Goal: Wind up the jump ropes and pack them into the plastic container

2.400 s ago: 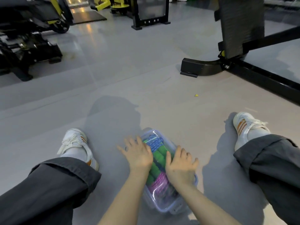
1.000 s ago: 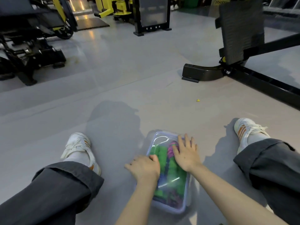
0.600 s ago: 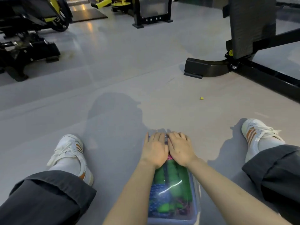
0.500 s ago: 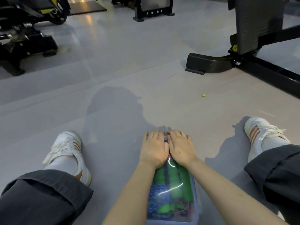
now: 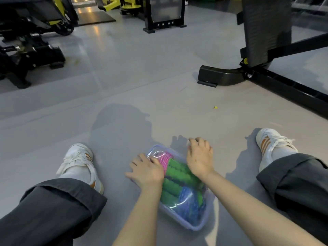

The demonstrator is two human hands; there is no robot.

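Note:
A clear plastic container (image 5: 198, 225) with its clear lid on lies on the grey floor between my legs. Through the lid show wound jump ropes with green (image 5: 179, 172), pink (image 5: 164, 159) and blue (image 5: 188, 205) handles. My left hand (image 5: 146, 172) lies flat on the lid's left edge, fingers spread and pointing left. My right hand (image 5: 199, 157) sits over the container's far right corner with fingers loosely bent, their tips reaching past the rim. Whether it touches the lid is unclear.
My legs in dark trousers and white sneakers (image 5: 79, 166) (image 5: 271, 144) flank the container. A black bench frame (image 5: 266, 80) stands at the right, black and yellow gym machines (image 5: 30, 48) at the far left. A small yellow scrap (image 5: 215, 107) lies on the floor.
Both hands have left the lid's far end, where they pressed side by side. The left went to the left edge, the right to the far right corner. The container now lies turned at an angle.

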